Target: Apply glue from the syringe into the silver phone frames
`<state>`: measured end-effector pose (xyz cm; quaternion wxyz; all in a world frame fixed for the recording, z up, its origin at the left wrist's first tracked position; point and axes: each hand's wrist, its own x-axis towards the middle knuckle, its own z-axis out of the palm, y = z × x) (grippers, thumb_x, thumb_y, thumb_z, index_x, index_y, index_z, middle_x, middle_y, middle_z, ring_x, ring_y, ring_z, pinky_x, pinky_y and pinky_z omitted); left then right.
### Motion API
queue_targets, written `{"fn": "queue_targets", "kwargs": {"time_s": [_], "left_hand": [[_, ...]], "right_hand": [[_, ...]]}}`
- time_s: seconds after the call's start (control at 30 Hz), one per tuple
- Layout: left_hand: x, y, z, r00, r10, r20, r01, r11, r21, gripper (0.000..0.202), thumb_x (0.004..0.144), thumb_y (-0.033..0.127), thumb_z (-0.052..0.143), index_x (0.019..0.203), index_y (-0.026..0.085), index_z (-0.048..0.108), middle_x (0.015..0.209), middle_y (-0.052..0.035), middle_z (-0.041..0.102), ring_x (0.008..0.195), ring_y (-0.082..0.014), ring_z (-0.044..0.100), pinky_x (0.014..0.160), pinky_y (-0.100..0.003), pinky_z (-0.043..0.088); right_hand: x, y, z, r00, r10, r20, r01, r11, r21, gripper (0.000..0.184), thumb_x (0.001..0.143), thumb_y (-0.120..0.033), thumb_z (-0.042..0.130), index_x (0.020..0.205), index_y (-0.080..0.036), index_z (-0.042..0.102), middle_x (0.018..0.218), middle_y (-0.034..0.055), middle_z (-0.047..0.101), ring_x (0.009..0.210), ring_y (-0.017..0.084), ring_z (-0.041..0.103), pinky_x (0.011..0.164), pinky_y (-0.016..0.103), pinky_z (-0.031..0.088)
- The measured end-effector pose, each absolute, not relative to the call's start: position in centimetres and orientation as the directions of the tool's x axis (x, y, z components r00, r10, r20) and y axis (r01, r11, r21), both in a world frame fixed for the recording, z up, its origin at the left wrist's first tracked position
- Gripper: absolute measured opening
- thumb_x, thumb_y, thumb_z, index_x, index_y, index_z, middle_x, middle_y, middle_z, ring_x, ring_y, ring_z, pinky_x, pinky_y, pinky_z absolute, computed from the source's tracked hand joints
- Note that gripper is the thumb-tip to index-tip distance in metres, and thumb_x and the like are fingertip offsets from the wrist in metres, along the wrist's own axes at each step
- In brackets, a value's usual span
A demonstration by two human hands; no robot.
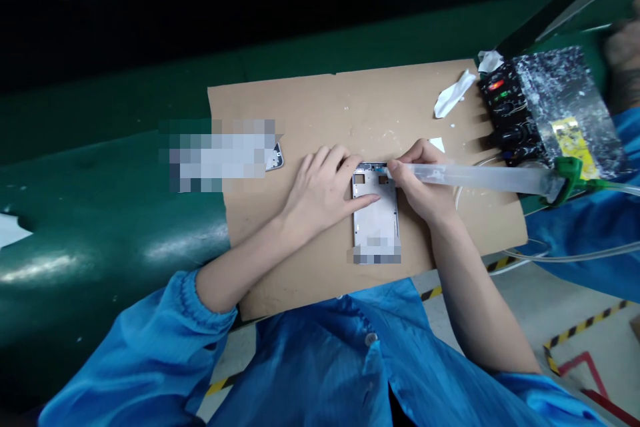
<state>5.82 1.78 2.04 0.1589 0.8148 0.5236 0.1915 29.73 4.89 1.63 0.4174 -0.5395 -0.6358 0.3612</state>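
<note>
A silver-grey phone frame (376, 217) lies flat on brown cardboard in front of me, its lower end blurred out. My left hand (323, 190) holds it down: the fingers bend at its upper left edge and the thumb stretches across its face. Pinched in my right hand (425, 187) is a long translucent dispensing syringe (480, 177). Its tip end points left at the frame's top edge, though my fingers partly hide the tip. A green cap with a clear hose (617, 187) closes the syringe's rear end.
The cardboard sheet (280, 267) covers part of a green table (125, 213). Left of my hand lies a second phone part (275, 158), mostly blurred out. At right stand a smeared black control box (560, 100) and crumpled white tissue (454, 95). Another person's arm (625, 60) shows beyond.
</note>
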Motion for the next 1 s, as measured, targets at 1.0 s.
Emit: {"fn": "queue_targets", "kwargs": {"time_s": [1.0], "left_hand": [[5.98, 1.86, 2.57, 0.374, 0.922, 0.104, 0.794, -0.376, 0.478, 0.063, 0.107, 0.066, 0.085, 0.151, 0.022, 0.074, 0.137, -0.0157, 0.075, 0.128, -0.0386, 0.069, 0.110, -0.050, 0.053]], "right_hand": [[29.90, 4.48, 1.79, -0.077, 0.982, 0.170, 0.404, 0.187, -0.896, 0.055, 0.100, -0.078, 0.086, 0.083, -0.032, 0.060, 0.070, 0.0001, 0.065, 0.059, 0.021, 0.056, 0.056, 0.041, 0.042]]}}
